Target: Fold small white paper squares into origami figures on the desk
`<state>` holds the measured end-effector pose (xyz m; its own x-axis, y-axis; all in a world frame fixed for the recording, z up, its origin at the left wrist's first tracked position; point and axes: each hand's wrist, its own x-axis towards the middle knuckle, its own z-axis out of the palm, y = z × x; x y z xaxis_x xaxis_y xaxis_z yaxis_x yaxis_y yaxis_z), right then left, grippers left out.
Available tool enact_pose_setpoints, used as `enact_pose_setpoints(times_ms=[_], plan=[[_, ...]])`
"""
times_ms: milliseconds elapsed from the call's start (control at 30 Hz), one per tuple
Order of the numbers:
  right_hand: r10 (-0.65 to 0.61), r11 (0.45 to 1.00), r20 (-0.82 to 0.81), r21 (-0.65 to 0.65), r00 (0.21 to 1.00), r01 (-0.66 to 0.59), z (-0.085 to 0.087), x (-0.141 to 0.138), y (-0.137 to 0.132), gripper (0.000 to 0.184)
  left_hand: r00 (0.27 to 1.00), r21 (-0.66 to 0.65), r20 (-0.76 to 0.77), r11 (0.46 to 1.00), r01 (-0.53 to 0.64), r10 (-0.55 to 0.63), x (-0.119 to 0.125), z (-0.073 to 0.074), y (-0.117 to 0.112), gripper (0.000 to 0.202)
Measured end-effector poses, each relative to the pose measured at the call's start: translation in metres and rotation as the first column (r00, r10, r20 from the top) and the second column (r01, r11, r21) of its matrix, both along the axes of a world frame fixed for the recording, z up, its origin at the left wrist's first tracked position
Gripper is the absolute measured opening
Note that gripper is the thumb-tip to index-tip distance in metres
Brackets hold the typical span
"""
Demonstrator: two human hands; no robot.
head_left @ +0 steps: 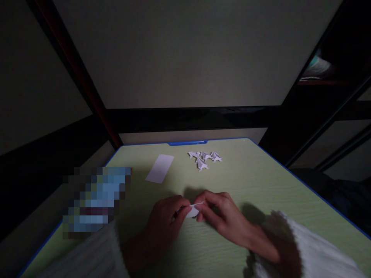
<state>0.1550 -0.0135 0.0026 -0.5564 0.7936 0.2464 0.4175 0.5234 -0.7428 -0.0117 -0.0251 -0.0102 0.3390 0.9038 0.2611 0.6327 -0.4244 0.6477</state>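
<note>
A small piece of white paper [193, 210] is pinched between both my hands just above the green table [261, 185]. My left hand [164, 224] grips its left side with curled fingers. My right hand [217, 216] pinches its right edge with thumb and forefinger. Both wrists wear fuzzy white sleeves. Farther back lies a flat white paper strip [159, 168], and to its right a small pile of folded white paper figures [204, 158].
The table has a blue rim [188, 143]. A blurred-out bluish object [95, 200] lies at its left edge. Dark frame bars and pale wall panels stand behind; a shelf shows at the upper right.
</note>
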Motion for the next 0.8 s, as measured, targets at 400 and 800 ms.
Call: enact_pose_setpoints(times_ms=[400, 800], plan=[[0.006, 0.993, -0.053, 0.12, 0.999, 0.001, -0.007, -0.002, -0.009, 0.007, 0.995, -0.13, 0.053, 0.987, 0.093, -0.087, 0.007, 0.009, -0.004, 0.023], [-0.317, 0.945, -0.494, -0.092, 0.81, 0.314, -0.016, -0.007, 0.0, 0.009, 0.967, -0.276, 0.251, 0.96, 0.035, 0.037, 0.009, 0.014, -0.001, 0.017]])
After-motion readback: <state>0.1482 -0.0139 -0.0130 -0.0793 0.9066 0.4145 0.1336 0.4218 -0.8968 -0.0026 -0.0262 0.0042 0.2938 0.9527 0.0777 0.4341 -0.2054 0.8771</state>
